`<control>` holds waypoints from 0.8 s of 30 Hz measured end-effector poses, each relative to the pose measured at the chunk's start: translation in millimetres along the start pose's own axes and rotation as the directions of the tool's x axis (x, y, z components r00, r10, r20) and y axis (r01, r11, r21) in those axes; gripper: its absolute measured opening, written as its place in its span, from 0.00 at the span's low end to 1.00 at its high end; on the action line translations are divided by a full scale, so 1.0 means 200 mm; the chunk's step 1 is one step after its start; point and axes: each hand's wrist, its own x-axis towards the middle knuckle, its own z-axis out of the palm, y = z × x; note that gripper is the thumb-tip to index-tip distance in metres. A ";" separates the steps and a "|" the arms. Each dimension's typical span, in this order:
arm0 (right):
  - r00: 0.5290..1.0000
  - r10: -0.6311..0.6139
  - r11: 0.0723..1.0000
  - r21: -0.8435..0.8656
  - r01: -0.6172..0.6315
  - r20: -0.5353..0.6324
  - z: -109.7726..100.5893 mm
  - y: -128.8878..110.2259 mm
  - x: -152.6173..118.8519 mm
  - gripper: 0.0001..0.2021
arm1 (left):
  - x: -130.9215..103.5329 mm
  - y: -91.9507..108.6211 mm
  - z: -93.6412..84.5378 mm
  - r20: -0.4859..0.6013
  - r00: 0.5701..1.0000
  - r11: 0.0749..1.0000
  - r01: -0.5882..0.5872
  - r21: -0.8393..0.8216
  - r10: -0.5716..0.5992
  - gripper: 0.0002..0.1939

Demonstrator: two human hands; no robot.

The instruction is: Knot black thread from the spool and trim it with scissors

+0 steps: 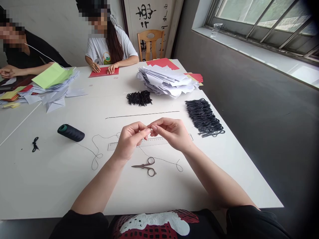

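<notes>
My left hand (131,139) and my right hand (173,132) meet fingertip to fingertip above a clear ruler (161,141), both closed in a pinch on thin black thread. A small pale spot shows between the fingertips; I cannot tell what it is. From a black thread spool (71,132) lying on its side, the thread (96,156) runs loosely to my left hand. A loose end trails out below it, curling at the right. Nearer to me lie small metal scissors (144,165), blades pointing left. Beyond my hands stretches a straight black cord (142,115).
Bundles of looped black cords (204,117) lie at the right, with a smaller black bundle (139,98) farther back. A paper stack (166,79) stands behind them. One small knotted cord (35,144) is at the left. Across the white table (50,186), two people sit among papers.
</notes>
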 end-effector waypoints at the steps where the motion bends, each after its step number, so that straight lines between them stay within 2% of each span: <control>1: 1.000 -0.004 1.000 -0.011 0.004 -0.002 0.00 0.00 0.00 0.09 | 0.00 0.00 0.00 0.004 1.000 1.000 0.001 0.005 -0.001 0.11; 7: 1.000 -0.019 0.999 -0.039 0.018 -0.010 0.01 -0.01 -0.01 0.11 | 0.00 0.00 0.00 -0.003 1.000 1.000 0.007 0.016 -0.007 0.11; 12: 0.999 0.003 1.000 0.002 -0.003 -0.039 0.01 -0.02 0.00 0.11 | 0.00 -0.01 0.00 -0.020 0.999 0.999 -0.028 0.035 0.028 0.10; 18: 0.983 0.169 0.958 0.226 -0.179 0.066 0.04 -0.01 0.00 0.14 | 0.00 -0.02 0.01 -0.086 0.975 0.978 -0.202 0.057 0.207 0.08; 21: 0.972 0.232 0.926 0.295 -0.235 0.046 0.05 0.01 0.00 0.12 | -0.01 -0.02 0.03 -0.078 0.965 0.967 -0.243 0.077 0.249 0.07; 24: 0.957 0.289 0.904 0.325 -0.277 0.013 0.05 0.02 0.00 0.12 | -0.02 -0.02 0.03 -0.079 0.966 0.965 -0.236 0.114 0.246 0.08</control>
